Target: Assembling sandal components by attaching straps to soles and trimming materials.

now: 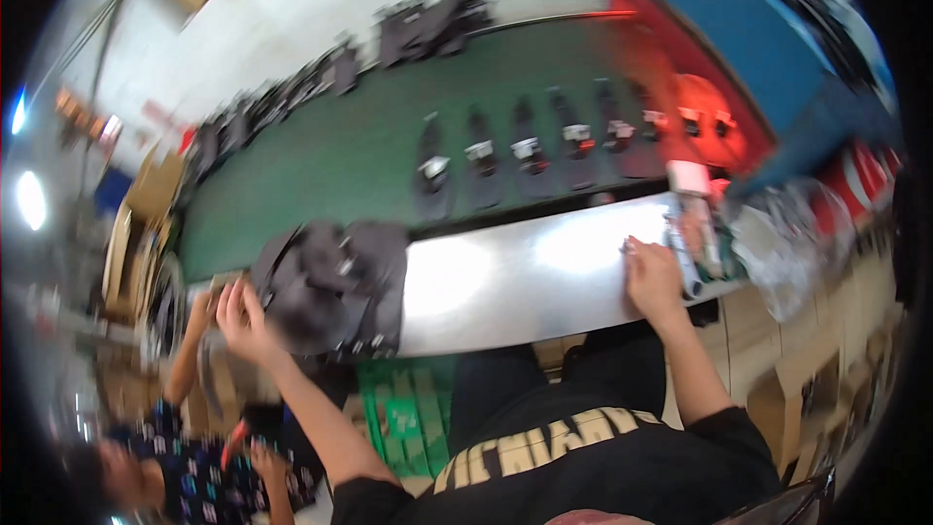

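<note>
My left hand (247, 324) is raised at the left edge of a heap of dark grey shaped pieces (330, 267), with its fingers stretched out and nothing plain in them. The heap has small shiny metal bits on it and lies on a bright metal plate (496, 277). Over the right end of that plate, my right hand (655, 279) has thumb and fingers pinched together; whatever they hold is too small to make out. Beside it lie a white-and-pink bottle-like item (692, 204) and some slim tools, blurred.
Beyond the plate, several dark strap-like pieces with metal fittings (528, 151) stand in a row on a green belt (389, 126). More dark pieces (437, 19) line its far edge. A clear plastic bag (777, 253) hangs at right. Another person (185, 467) sits at lower left.
</note>
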Action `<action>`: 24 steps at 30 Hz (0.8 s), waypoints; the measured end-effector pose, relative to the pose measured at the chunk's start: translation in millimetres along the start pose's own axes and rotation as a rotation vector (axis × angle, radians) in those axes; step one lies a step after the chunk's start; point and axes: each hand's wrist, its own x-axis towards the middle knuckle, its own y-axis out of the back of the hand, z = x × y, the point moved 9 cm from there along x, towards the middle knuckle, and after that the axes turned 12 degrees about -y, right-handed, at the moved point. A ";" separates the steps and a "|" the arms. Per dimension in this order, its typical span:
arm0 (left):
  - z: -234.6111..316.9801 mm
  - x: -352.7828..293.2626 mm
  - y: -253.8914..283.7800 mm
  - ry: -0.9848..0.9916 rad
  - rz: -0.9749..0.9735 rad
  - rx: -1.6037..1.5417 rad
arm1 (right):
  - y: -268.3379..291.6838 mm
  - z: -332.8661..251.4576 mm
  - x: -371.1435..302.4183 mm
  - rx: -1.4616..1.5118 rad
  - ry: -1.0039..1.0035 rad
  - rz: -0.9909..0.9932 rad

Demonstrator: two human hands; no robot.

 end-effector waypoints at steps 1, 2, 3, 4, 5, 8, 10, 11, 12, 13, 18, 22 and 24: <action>40.8 5.0 -26.3 0.022 -0.033 -0.212 | -1.1 9.4 0.4 -0.020 -0.008 0.019; 81.7 3.1 -52.0 0.015 -0.120 -0.364 | -12.9 20.9 0.7 -0.043 -0.025 -0.048; 112.1 -3.6 -76.6 -0.005 -0.213 -0.507 | -27.0 28.0 2.4 -0.080 -0.110 -0.098; 127.1 -13.2 -104.7 -0.002 -0.281 -0.619 | -33.2 26.4 5.6 -0.006 -0.099 -0.036; 137.7 -26.9 -134.7 0.002 -0.360 -0.721 | -40.9 28.7 7.9 -0.017 -0.172 -0.040; 90.8 -70.2 -262.1 0.144 -0.447 -0.743 | -33.8 14.4 5.2 -0.128 -0.103 0.029; 64.0 -101.7 -339.7 0.097 -0.577 -0.478 | -26.8 11.9 -1.4 -0.135 -0.104 0.068; 57.1 -110.8 -365.9 0.067 -0.676 -0.174 | -26.1 10.8 -2.9 -0.129 -0.074 0.083; 74.1 -113.2 -376.6 0.041 -0.687 -0.203 | -27.0 18.1 -6.3 -0.157 -0.074 0.075; 86.6 -113.4 -375.5 0.009 -0.677 -0.149 | -22.2 23.5 -7.9 -0.169 -0.100 0.092; 66.6 -86.9 -355.5 -0.096 -0.429 -0.231 | -18.1 10.2 -6.2 -0.027 -0.068 0.047; 109.5 -34.5 -280.8 0.176 -0.211 -0.890 | 8.8 -14.3 1.1 0.384 0.044 0.050; 183.5 -34.9 -199.6 0.410 -0.342 -1.033 | 11.4 -40.6 2.9 0.632 0.066 -0.084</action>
